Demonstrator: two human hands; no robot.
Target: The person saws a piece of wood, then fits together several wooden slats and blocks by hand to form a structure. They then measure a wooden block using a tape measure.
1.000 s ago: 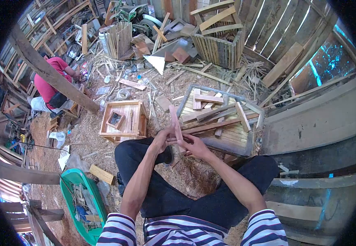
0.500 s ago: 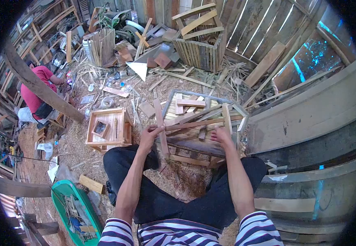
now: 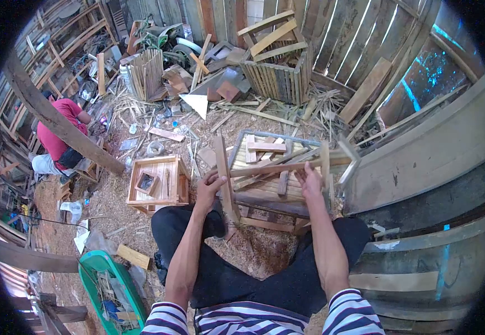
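A long narrow wooden strip [image 3: 270, 169] lies across two uprights of a wooden frame. My left hand [image 3: 209, 192] is closed at the strip's left end, beside the left upright [image 3: 226, 181]. Near the other end, my right hand [image 3: 311, 183] has its fingers and thumb around the strip, just left of the right upright [image 3: 325, 173]. Below and behind the strip is a slatted panel [image 3: 242, 153] with a grey border. Several short wood blocks [image 3: 267, 147] rest on that panel.
A wooden crate-like stool [image 3: 159, 204] with a small box [image 3: 146, 183] on top stands left. A green tub [image 3: 89, 285] holds scraps. A leaning post [image 3: 66, 123] partly covers a seated person in red [image 3: 58, 131]. Large boards [image 3: 415, 151] line the right side; shavings cover the ground.
My right hand has moved up from below the strip and closed on it. The frame's uprights and strip have shifted slightly. The whole view has moved a little.
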